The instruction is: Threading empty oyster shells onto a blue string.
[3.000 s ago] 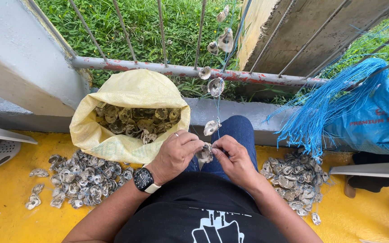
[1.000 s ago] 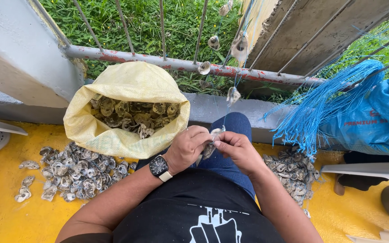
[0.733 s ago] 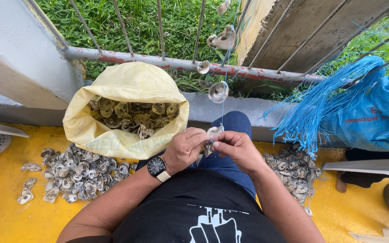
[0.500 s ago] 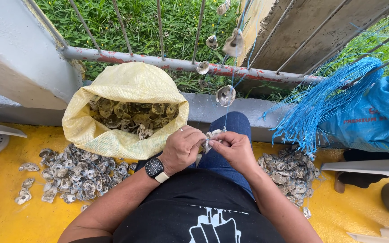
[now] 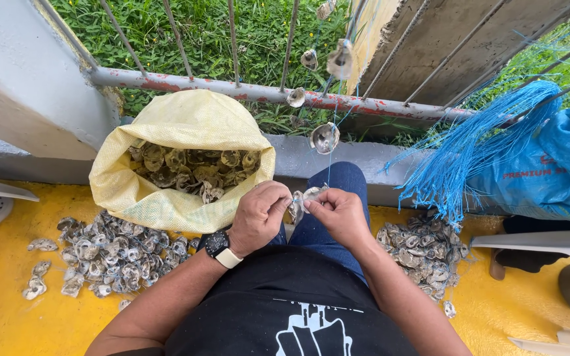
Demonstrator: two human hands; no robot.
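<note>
A yellow woven sack (image 5: 179,158) stood open on the yellow floor against the grey ledge, just left of the person's knee, its mouth rolled down and filled with shells. At the far right a blue plastic bag (image 5: 555,171) with red print on its side lay slumped beside the ledge. A black smartwatch (image 5: 217,243) with a dark screen sat on the left wrist.
</note>
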